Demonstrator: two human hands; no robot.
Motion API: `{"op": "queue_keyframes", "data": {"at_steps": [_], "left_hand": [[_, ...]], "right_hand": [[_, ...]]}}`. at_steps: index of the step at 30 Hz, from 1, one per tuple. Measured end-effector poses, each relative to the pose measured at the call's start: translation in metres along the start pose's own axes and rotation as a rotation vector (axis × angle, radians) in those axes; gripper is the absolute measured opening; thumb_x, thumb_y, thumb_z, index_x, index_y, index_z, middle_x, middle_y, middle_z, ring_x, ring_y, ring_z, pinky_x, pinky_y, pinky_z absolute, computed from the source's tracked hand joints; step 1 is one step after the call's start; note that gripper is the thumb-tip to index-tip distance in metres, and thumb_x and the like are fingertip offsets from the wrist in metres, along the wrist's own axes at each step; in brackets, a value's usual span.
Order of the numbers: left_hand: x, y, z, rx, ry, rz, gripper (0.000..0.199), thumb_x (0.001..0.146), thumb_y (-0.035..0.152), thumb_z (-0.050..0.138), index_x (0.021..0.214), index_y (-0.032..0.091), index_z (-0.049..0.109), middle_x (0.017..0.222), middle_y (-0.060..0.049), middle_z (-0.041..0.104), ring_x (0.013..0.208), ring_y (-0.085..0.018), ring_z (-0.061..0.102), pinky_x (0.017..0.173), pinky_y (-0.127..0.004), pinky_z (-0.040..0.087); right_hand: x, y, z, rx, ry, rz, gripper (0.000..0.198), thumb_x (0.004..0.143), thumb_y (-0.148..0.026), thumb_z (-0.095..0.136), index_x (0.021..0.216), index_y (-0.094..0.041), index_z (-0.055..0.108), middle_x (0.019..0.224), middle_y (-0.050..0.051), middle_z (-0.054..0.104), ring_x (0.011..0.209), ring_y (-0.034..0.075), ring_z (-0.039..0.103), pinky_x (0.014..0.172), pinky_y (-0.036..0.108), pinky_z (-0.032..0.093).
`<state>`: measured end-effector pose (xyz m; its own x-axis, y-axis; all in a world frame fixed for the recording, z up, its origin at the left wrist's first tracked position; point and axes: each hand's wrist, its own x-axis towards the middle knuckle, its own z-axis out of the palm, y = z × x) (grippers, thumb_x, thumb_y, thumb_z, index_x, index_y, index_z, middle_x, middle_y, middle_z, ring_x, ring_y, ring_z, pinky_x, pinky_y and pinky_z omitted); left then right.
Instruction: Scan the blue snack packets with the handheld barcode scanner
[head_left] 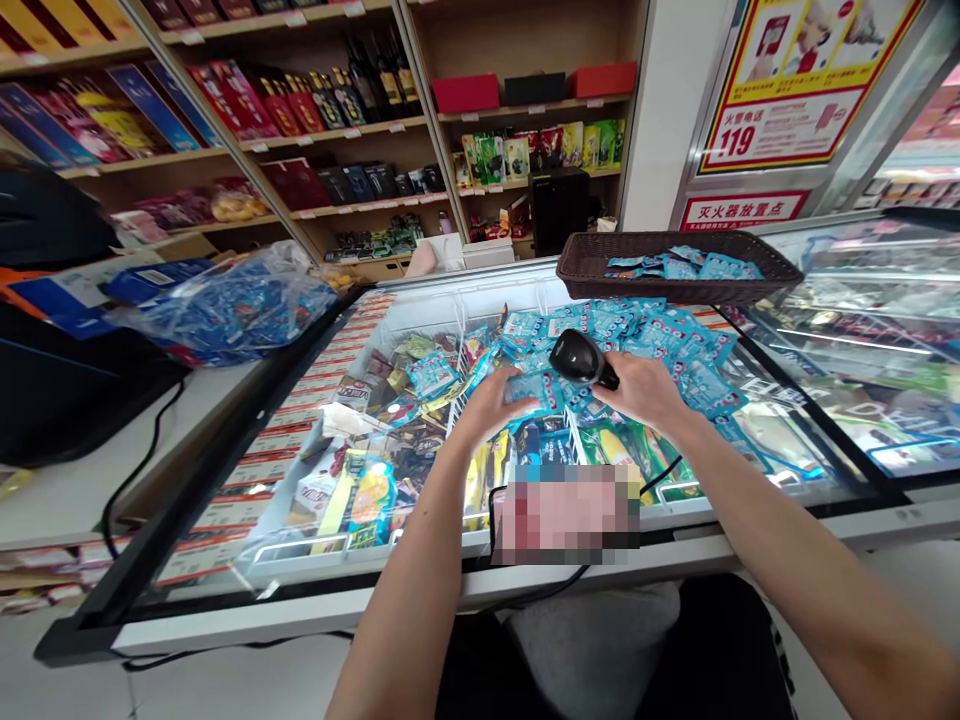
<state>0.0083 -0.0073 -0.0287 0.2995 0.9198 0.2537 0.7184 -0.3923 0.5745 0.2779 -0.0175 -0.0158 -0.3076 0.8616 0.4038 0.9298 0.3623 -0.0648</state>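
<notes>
My right hand [641,388] is wrapped round the handle of a black barcode scanner [576,356], whose head points left and away from me. With my left hand [491,405] I pinch a small blue packet [541,392] between thumb and fingers, just left of and below the scanner head. Many similar blue packets lie in a loose pile [667,335] on the glass top of a chest freezer, behind and to the right of both hands. One more blue packet [433,373] lies apart at the left. The printing on the packets is too small to read.
A brown woven basket [679,290] with more blue packets stands at the freezer's far edge. A clear plastic bag [255,300] of blue packets lies at left. A blurred-out phone [566,515] rests at the near edge, beside a black cable [551,590]. Stocked shelves [352,130] stand behind.
</notes>
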Motion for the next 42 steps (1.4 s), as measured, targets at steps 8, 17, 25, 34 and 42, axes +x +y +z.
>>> {"op": "queue_keyframes", "data": {"at_steps": [8,17,25,34,42], "left_hand": [[0.007,-0.018,-0.005,-0.514,0.438,-0.295,0.044,0.066,0.047,0.071,0.093,0.020,0.050,0.088,-0.001,0.059,0.061,-0.011,0.055,0.052,-0.027,0.050],[0.008,-0.018,0.001,-0.961,0.471,-0.306,0.043,0.065,0.042,0.074,0.094,0.021,0.051,0.095,-0.001,0.062,0.083,-0.013,0.061,0.073,-0.029,0.054],[0.011,-0.022,0.008,-0.859,0.498,-0.310,0.040,0.068,0.048,0.071,0.091,0.019,0.056,0.085,-0.001,0.062,0.075,-0.011,0.057,0.064,-0.022,0.047],[0.010,-0.023,0.014,-0.751,0.462,-0.295,0.046,0.072,0.045,0.066,0.109,0.022,0.053,0.105,-0.006,0.065,0.091,-0.018,0.062,0.067,-0.028,0.052],[0.012,-0.025,0.018,-0.653,0.489,-0.278,0.038,0.076,0.042,0.063,0.105,0.020,0.053,0.103,-0.008,0.065,0.095,-0.020,0.062,0.073,-0.032,0.053]], "right_hand": [[-0.002,-0.001,0.001,-0.008,0.002,-0.031,0.031,0.083,-0.044,0.052,0.096,-0.017,0.056,0.088,0.006,0.069,0.079,0.022,0.064,0.059,0.029,0.031],[-0.005,-0.004,0.002,0.049,0.035,-0.130,0.030,0.082,-0.041,0.053,0.097,-0.015,0.057,0.087,0.006,0.067,0.073,0.020,0.062,0.057,0.028,0.031],[-0.007,-0.010,-0.001,0.084,0.058,-0.201,0.029,0.080,-0.037,0.055,0.099,-0.015,0.058,0.083,0.006,0.067,0.068,0.019,0.061,0.058,0.028,0.031],[-0.008,-0.011,-0.001,0.105,0.034,-0.228,0.031,0.080,-0.039,0.055,0.101,-0.015,0.058,0.085,0.006,0.068,0.070,0.019,0.061,0.059,0.028,0.032],[-0.006,-0.014,0.001,0.119,-0.005,-0.231,0.033,0.082,-0.041,0.055,0.101,-0.015,0.059,0.090,0.006,0.069,0.075,0.018,0.062,0.060,0.028,0.032]]}}
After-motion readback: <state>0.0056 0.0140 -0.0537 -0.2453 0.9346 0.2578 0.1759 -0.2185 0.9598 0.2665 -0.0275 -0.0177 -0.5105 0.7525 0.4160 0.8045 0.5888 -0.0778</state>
